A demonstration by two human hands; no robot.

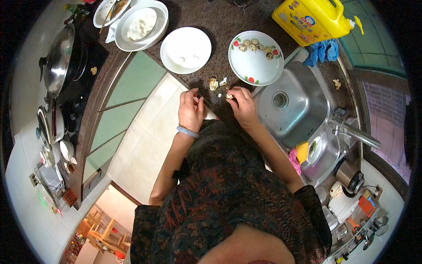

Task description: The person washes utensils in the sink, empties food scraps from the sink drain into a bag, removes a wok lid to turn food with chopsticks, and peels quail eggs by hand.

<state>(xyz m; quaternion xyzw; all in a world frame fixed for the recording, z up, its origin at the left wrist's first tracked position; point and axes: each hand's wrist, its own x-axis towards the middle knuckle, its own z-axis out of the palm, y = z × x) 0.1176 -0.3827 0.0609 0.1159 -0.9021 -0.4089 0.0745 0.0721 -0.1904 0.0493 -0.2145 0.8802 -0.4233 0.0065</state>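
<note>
My right hand [244, 108] is at the counter edge, thumb and fingers pinched on a small speckled piece of quail eggshell [229, 96]. My left hand [190, 112], with a pale bangle on its wrist, is closed with fingers curled; what it holds, if anything, is too small to make out. Between and beyond the hands lie broken eggshells [213, 84] and white shell bits. A white bowl [169, 52] with a few small peeled eggs [188, 60] stands beyond my left hand. Beyond my right hand, a floral-patterned bowl [254, 68] holds several speckled quail eggs [255, 45].
A steel sink [293, 119] with a faucet [356, 134] is at the right. Behind it stand a yellow jug [307, 20] and a blue cloth [321, 52]. Stacked white bowls [161, 33] are at the back left; a wok [59, 61] sits at the far left.
</note>
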